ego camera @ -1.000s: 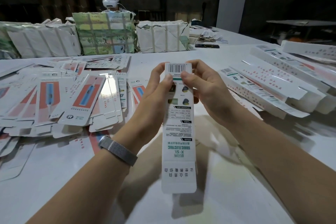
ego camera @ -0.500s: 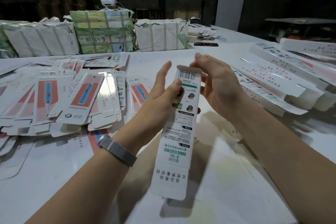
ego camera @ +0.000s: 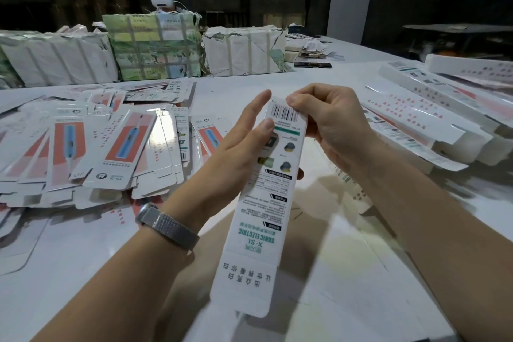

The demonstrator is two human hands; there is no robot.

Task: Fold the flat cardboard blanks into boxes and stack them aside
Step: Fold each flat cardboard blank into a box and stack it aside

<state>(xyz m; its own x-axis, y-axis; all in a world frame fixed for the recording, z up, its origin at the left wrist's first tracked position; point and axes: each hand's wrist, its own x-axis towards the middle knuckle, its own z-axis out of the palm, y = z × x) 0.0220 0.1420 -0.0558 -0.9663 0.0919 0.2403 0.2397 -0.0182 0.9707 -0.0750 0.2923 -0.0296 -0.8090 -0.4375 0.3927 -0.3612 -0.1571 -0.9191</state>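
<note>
a long white box is hanging tilted above the table, mid-scene. the left hand is cradling it, thumb pressing its face; the right hand is pinching its far flap with curled fingers. flat blanks are lying left, folded boxes right.

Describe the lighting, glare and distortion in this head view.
Head view: dim room with a dark background; light falls on the white table, where the hands cast soft shadows; glare washes out one flat blank on the left; wide-angle lens bows the folded boxes at right; the held carton has readable print.
</note>
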